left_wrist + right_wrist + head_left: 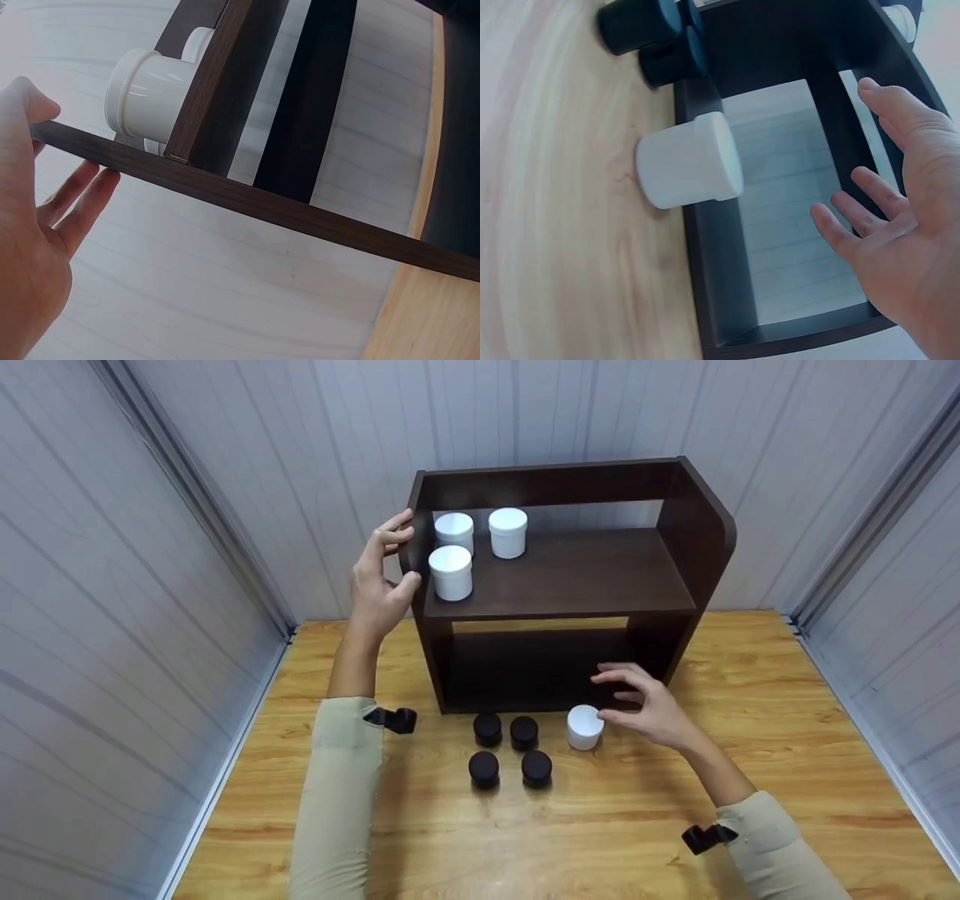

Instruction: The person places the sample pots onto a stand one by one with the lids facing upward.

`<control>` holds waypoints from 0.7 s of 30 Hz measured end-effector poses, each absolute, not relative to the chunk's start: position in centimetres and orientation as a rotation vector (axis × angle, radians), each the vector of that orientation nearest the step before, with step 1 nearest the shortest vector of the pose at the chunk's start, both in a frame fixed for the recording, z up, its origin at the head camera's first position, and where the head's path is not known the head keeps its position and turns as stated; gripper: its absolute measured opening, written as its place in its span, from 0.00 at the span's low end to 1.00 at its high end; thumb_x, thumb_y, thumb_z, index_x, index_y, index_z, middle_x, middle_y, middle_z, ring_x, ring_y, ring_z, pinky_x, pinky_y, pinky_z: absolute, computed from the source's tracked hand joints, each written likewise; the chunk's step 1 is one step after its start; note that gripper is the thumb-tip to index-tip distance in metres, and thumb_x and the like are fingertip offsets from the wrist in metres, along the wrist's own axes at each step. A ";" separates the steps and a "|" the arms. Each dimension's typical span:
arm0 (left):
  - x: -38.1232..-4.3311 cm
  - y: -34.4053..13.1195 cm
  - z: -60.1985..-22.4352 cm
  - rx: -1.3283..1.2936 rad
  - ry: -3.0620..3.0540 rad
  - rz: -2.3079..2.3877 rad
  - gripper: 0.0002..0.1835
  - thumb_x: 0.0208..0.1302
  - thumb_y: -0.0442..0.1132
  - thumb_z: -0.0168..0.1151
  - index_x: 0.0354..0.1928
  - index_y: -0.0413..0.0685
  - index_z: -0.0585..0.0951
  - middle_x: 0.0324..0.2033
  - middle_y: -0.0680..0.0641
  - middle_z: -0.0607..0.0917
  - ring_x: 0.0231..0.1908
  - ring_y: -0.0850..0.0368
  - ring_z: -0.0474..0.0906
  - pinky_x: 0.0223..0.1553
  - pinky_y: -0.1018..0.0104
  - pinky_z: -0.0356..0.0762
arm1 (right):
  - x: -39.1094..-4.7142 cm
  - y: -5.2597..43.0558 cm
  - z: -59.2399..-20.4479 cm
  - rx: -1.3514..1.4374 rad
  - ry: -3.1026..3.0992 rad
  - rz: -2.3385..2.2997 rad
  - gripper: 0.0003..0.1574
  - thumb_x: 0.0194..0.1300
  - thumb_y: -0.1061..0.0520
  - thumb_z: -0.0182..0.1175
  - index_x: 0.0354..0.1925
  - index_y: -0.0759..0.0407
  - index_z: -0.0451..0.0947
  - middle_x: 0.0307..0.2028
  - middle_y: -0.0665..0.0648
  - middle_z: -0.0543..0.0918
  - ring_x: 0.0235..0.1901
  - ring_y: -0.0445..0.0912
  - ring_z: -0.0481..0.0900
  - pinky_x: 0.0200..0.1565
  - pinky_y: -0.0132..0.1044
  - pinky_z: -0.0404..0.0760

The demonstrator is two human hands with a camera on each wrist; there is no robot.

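White jar [583, 730] stands upright on the desk [600, 840], before the shelf [585, 574]; right hand [652, 711] near it, fingers spread, holding nothing. Left hand [382, 589] grips the shelf's side. Recommend grasping the jar's body squarely, clear of 4 black jars [524, 733].

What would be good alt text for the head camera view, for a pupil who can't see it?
A person's left hand grips the side of a dark brown shelf unit, while their right hand hovers beside a white jar. Three more white jars stand on the unit's upper level, and four black jars stand on the wooden table in front.
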State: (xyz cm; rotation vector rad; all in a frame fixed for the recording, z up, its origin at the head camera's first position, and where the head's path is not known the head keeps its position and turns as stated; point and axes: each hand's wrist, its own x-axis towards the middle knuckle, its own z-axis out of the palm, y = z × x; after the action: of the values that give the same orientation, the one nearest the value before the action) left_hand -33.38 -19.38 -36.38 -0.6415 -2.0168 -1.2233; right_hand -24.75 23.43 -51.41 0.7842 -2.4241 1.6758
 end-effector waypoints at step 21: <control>-33.3 -19.4 -36.3 -0.607 -2.048 -1.221 0.26 0.63 0.29 0.61 0.64 0.36 0.81 0.79 0.43 0.81 0.79 0.46 0.78 0.74 0.46 0.78 | -25.1 23.2 -57.4 0.791 -2.370 1.687 0.33 0.61 0.73 0.79 0.64 0.71 0.85 0.65 0.72 0.85 0.65 0.26 0.80 0.64 0.30 0.85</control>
State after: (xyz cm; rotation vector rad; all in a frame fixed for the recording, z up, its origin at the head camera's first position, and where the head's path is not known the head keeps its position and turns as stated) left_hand -33.31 -19.37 -36.30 -0.6070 -2.0475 -1.2211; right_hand -25.06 23.18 -57.35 0.7913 -2.3702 1.6866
